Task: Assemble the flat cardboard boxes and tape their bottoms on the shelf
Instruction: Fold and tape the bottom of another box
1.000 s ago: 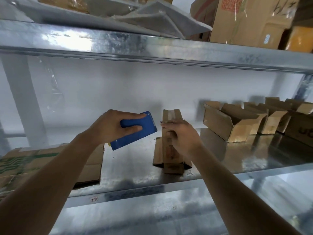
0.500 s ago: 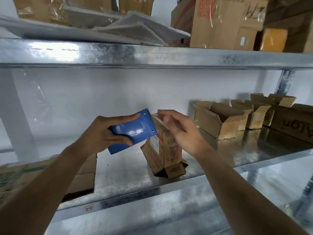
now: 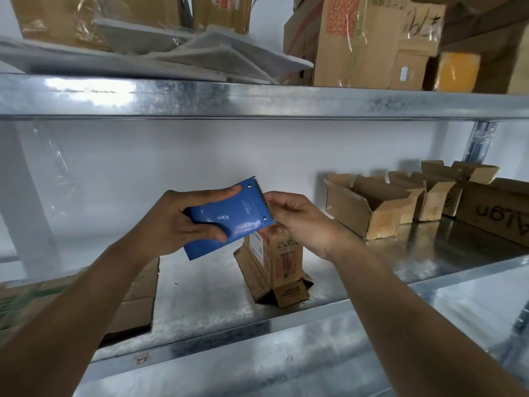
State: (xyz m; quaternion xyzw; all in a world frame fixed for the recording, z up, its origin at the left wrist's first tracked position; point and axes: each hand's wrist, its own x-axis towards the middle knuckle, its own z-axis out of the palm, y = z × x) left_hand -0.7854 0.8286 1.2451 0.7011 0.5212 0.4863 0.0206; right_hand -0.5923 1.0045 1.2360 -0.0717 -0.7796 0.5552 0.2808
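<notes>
My left hand (image 3: 174, 224) grips a blue tape dispenser (image 3: 229, 217) above the metal shelf (image 3: 200, 299). The fingertips of my right hand (image 3: 297, 222) pinch at the dispenser's toothed cutting edge, likely on the tape end, which is too thin to see. Below both hands a small cardboard box (image 3: 276, 265) stands upside down on the shelf with its flaps splayed out at the base. Neither hand touches it.
Flattened cardboard (image 3: 134, 305) lies at the shelf's left. Several assembled open boxes (image 3: 369, 207) line the back right, with a bigger printed box (image 3: 495, 210) beside them. The upper shelf (image 3: 257, 98) carries foam sheets and large cartons. A steel upright (image 3: 478, 144) stands at right.
My right hand left the top of the standing box and rose to the dispenser's cutter. The left hand lifted the dispenser higher and turned it toward the right hand.
</notes>
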